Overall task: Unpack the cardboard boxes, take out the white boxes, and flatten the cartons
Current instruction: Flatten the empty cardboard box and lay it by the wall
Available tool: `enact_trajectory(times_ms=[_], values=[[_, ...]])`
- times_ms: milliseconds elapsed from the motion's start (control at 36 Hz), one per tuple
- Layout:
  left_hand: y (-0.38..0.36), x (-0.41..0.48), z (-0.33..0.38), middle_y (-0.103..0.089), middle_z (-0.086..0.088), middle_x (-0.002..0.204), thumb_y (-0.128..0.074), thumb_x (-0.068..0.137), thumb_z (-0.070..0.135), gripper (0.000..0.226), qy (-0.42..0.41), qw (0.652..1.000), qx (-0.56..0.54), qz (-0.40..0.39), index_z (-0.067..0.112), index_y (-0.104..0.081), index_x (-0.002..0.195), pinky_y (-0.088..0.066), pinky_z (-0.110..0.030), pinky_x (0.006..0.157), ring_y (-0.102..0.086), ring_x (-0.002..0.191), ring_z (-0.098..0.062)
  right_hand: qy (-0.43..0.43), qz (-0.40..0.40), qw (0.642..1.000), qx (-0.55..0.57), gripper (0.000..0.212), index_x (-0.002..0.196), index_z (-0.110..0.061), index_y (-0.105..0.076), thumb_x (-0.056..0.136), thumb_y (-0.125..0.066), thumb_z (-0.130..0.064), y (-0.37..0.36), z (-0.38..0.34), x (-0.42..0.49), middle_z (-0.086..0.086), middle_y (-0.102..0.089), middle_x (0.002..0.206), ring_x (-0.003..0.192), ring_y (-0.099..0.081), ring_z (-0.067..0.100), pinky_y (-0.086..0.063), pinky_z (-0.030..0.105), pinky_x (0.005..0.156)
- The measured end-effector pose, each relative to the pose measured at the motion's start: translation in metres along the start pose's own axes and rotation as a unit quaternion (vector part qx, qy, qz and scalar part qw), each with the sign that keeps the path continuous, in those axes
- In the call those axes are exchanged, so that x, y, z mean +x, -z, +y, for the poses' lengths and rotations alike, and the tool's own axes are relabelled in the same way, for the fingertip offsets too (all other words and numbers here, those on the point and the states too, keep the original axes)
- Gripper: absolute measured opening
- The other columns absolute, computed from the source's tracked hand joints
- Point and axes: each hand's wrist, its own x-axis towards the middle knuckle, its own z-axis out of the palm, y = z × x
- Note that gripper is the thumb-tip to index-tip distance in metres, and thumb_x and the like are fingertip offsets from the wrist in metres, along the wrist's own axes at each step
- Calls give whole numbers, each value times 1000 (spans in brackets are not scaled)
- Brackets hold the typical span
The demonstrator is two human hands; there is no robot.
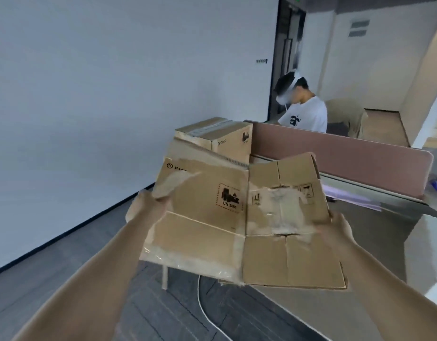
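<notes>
Cardboard fills the middle: a flattened carton (torn tape, a UN 3481 label) held up in the air. Behind it runs a brown partition, with a taped box beside it. The left hand grips the carton's left edge, the right hand its right edge.

Sealed carton, perhaps blocking ahead

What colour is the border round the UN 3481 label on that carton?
Red hatching, black print inside; the head view shows the label on the carton.
</notes>
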Motion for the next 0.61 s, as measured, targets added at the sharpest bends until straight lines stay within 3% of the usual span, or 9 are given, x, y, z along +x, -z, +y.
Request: enact_trajectory(times_ms=[111, 222, 278, 417, 528, 611], values=[[47, -8, -47, -62, -5, 79, -62, 81, 50, 44, 37, 996, 6, 75, 12, -52, 101, -54, -36, 66, -61, 69, -27, 40, -40, 998, 19, 43, 119, -8, -51, 81, -69, -17, -56, -42, -12, 8, -60, 97, 83, -57, 28, -43, 33, 68], [89, -3, -100, -61, -2, 76, -60, 83, 48, 40, 78, 989, 16, 124, 12, -53, 101, -53, -36, 65, -60, 66, -25, 77, -91, 993, 26, 42, 123, -5, -49, 85, -65, -14, -114, -84, -30, 5, -57, 92, 68, -53, 19, -37, 27, 51], [105, 2, -125, -62, -2, 75, -60, 84, 46, 39, 102, 985, 13, 139, 13, -53, 101, -54, -36, 64, -60, 64, -24, 94, -110, 989, 27, 42, 125, -5, -47, 87, -63, -12, -141, -104, -38, 3, -53, 89, 65, -49, 16, -33, 27, 50], [132, 24, -185, -57, -3, 75, -59, 89, 44, 38, 139, 975, 7, 174, 10, -49, 102, -47, -33, 62, -55, 64, -24, 129, -146, 981, 17, 45, 128, -9, -42, 86, -57, -10, -211, -150, -58, 7, -59, 98, 76, -54, 27, -42, 33, 66], [147, 68, -225, -55, -2, 74, -59, 90, 44, 39, 164, 969, 4, 183, 8, -49, 103, -44, -33, 63, -53, 64, -24, 140, -170, 975, 16, 36, 120, -11, -44, 85, -55, -10, -271, -186, -63, 7, -60, 94, 72, -55, 24, -51, 38, 73], [157, 113, -248, -58, -4, 78, -60, 89, 45, 41, 170, 968, -1, 184, 8, -50, 104, -49, -37, 68, -58, 72, -27, 144, -184, 972, 6, 41, 125, -12, -42, 86, -54, -12, -320, -212, -58, 4, -58, 95, 75, -56, 23, -52, 40, 74]])
